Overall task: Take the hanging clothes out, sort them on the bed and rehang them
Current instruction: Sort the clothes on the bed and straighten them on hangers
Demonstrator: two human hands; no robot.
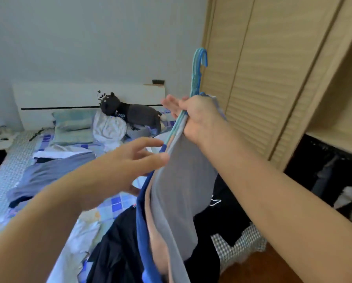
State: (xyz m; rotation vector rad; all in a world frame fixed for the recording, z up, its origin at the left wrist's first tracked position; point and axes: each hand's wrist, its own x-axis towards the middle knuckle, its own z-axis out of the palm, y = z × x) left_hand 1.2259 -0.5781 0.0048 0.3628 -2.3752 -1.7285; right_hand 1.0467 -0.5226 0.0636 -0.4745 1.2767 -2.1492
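Up front, right hand [193, 117] grips a bunch of blue and teal plastic hangers [197, 72] by their necks, thumb and curled fingers closed round them, hooks pointing up. Hanging from them: a grey garment [179, 188] outermost, a peach one [156, 237] and a royal blue one [140, 217] behind it, all draped down over the bed edge. Left hand [130, 158] is open, fingers spread and straight, fingertips [163, 158] touching the grey garment's edge just below the hangers, holding nothing. Bed [114, 203] has a blue checked sheet with a blue shirt [48, 172] spread flat and black clothes [118, 246] piled near the foot. Grey plush toy [130, 113] lies by the pillows [73, 127]. Louvred wardrobe door [263, 78] on the right, dark clothes [334, 180] hanging inside the open section
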